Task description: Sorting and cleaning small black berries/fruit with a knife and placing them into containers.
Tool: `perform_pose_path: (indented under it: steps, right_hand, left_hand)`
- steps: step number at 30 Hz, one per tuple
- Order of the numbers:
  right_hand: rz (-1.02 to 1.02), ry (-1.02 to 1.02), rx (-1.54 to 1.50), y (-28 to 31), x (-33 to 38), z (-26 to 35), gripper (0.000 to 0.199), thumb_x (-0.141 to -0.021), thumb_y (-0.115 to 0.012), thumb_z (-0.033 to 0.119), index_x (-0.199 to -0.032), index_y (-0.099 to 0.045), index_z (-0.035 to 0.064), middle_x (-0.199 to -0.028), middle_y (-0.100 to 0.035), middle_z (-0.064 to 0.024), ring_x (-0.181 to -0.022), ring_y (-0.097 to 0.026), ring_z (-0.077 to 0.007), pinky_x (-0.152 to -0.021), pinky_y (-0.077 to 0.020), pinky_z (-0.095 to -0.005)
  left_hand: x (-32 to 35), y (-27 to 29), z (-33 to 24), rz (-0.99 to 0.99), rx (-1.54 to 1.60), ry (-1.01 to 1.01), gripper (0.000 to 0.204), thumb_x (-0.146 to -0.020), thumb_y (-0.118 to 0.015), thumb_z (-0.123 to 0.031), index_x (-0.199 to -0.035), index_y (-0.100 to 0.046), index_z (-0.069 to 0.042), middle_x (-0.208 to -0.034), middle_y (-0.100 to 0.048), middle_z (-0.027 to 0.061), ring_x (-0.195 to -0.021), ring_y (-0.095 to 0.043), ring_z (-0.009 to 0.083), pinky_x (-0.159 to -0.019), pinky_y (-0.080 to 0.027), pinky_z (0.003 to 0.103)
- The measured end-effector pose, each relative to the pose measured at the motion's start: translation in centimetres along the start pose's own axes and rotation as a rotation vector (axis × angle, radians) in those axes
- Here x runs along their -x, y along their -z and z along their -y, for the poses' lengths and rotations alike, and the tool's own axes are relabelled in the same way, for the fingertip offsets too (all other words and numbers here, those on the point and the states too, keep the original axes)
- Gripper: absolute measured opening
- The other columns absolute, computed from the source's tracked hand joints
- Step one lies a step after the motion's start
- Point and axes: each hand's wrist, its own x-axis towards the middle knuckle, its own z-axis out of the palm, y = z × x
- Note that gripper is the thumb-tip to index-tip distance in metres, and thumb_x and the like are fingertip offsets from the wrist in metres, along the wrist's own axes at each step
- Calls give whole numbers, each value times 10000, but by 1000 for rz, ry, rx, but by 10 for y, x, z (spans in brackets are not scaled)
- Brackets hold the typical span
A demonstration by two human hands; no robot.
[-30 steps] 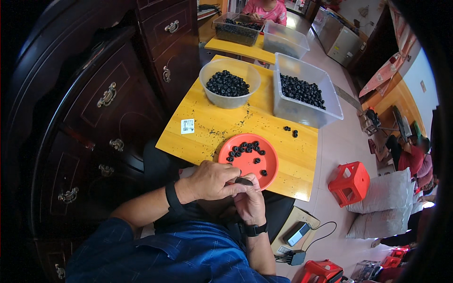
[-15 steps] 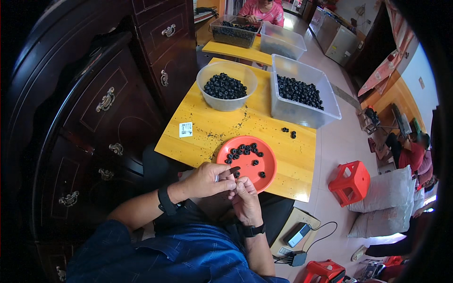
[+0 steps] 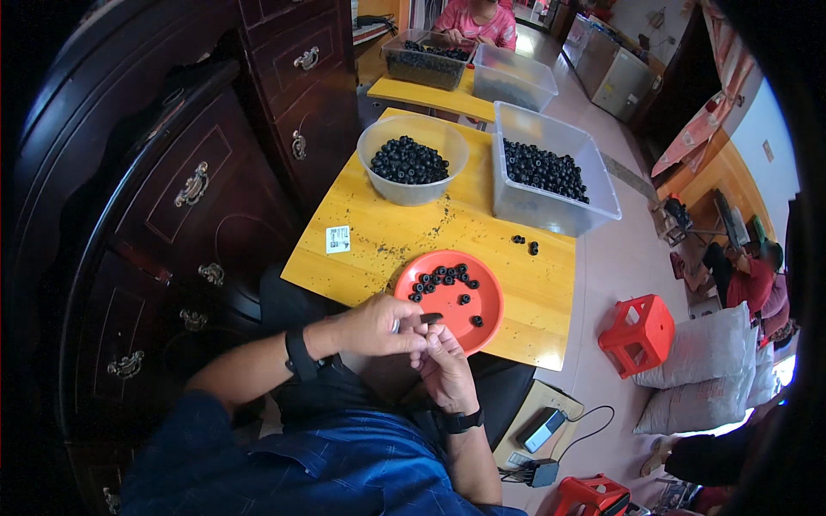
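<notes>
Over the near edge of a red plate (image 3: 489, 286), my two hands meet with their fingertips together. My left hand (image 3: 377, 327), wearing a ring and a black wristband, is closed around a small dark blade-like piece (image 3: 430, 318) that sticks out past its fingers. My right hand (image 3: 447, 374) is pinched just below it; whatever sits between its fingertips is hidden. Several small black rubber rings (image 3: 448, 279) lie on the plate, mostly along its far left side, with a few apart at the right.
On the yellow table (image 3: 465, 228) stand a round clear tub (image 3: 411, 191) and a rectangular clear bin (image 3: 551, 211), both holding black rings. A few rings (image 3: 533, 248), a white label (image 3: 338, 239) and dark crumbs lie there. Red stool (image 3: 637, 335) at right; a person (image 3: 477, 19) sits beyond.
My left hand and the dark piece have shifted slightly down and right, closer over the right fingertips. The far person's hands have moved apart.
</notes>
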Motion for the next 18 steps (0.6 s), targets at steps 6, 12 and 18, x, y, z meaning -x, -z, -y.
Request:
perform_pose_path:
  steps: [6,12,18]
  right_hand:
    - [-152,261,498,2,-7,7,140,-960,-625,143,-1063,-585,56,-1061,-663,-49,-890,-630,-121,-799,-503,-269]
    - [-132,696,1701,-17,-21,13,480,-803,-737,142,-1240,-564,45,-1273,-563,-204,-1190,-536,-372,-1014,-439,-451]
    - [-59,692,2058,-6,-43,-11,572,-819,-706,239,-1326,-516,53,-1382,-493,-164,-1253,-477,-338,-1029,-411,-452]
  left_hand:
    - [-76,81,-1,-347,-393,-38,239,-857,-726,-250,-808,-628,-38,-686,-608,5,-676,-560,72,-629,-473,281]
    - [-132,136,-9,-759,-422,-108,328,-855,-696,-309,-978,-636,-11,-752,-646,101,-651,-604,209,-622,-476,338]
    - [-74,83,24,-474,-292,-64,341,-859,-709,-192,-1133,-615,-11,-731,-509,-24,-687,-484,63,-620,-429,260]
